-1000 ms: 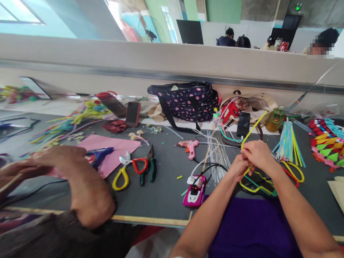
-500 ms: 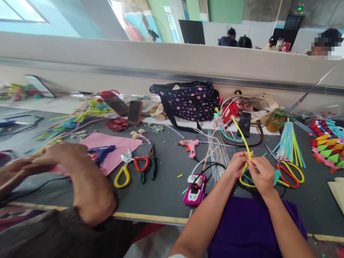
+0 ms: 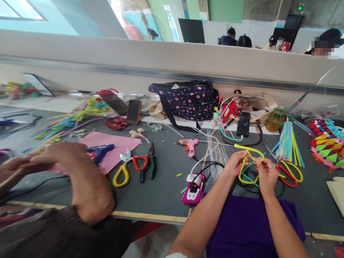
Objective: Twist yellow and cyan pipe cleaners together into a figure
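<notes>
A yellow pipe cleaner (image 3: 256, 152), bent into loops, is held between my two hands above the table. My left hand (image 3: 237, 163) pinches it at the left, where one bend closes. At the right of the loop, the fingers of my right hand (image 3: 266, 175) are closed on the same pipe cleaner. More of the yellow length hangs in a lower loop between the hands. Teal pipe cleaners (image 3: 246, 175) lie behind and below it. Just right of my right hand are scissors (image 3: 288, 175) with red and yellow handles.
A magenta power strip (image 3: 194, 190) and a pink glue gun (image 3: 191, 145) are left of my arms. Farther back stand a bundle of pastel pipe cleaners (image 3: 288, 143), a phone (image 3: 243, 123) and a dark patterned bag (image 3: 192, 102). A co-worker's arm (image 3: 86, 182) reaches across at left.
The yellow pipe cleaner's upright end has been bent over to the right into a loop. My right hand has moved slightly right, away from my left hand.
</notes>
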The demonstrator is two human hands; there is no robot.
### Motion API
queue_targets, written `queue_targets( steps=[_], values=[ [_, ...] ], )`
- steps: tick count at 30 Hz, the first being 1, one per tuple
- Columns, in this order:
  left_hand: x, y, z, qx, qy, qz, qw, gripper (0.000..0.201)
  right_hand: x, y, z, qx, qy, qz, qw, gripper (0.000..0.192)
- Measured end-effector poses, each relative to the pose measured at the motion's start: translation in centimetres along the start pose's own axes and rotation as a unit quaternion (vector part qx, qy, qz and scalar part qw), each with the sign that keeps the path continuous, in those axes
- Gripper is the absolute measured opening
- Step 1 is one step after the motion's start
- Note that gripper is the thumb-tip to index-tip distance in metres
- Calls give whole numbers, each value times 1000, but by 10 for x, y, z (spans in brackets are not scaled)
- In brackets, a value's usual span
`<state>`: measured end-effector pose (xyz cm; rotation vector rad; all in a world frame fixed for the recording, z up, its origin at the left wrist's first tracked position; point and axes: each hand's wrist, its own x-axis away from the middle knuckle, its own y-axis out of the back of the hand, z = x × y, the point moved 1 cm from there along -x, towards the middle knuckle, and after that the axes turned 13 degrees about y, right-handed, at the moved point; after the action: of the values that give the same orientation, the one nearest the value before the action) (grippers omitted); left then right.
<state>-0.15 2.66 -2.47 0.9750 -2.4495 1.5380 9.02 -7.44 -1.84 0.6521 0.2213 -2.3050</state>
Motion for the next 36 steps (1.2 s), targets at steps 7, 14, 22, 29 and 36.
queue_targets(
  steps=[7, 14, 22, 29, 36],
  values=[
    [2, -4, -1, 2, -19, -46, 999, 17, 1, 4, 1, 121, 156, 84, 977, 15],
    [1, -6, -2, -21, -46, -106, 993, 18, 1, 3, 7, 145, 220, 122, 957, 15],
    [1, -6, 0, -38, -67, -127, 989, 19, 3, 2, 0, 134, 131, 97, 977, 18],
    [0, -7, 4, -68, -105, -144, 982, 23, 1, 3, -5, 103, 54, 39, 993, 23],
    [-4, 0, 5, -63, -101, -146, 982, 29, -3, 9, 6, 57, 50, -37, 996, 24]
  ],
)
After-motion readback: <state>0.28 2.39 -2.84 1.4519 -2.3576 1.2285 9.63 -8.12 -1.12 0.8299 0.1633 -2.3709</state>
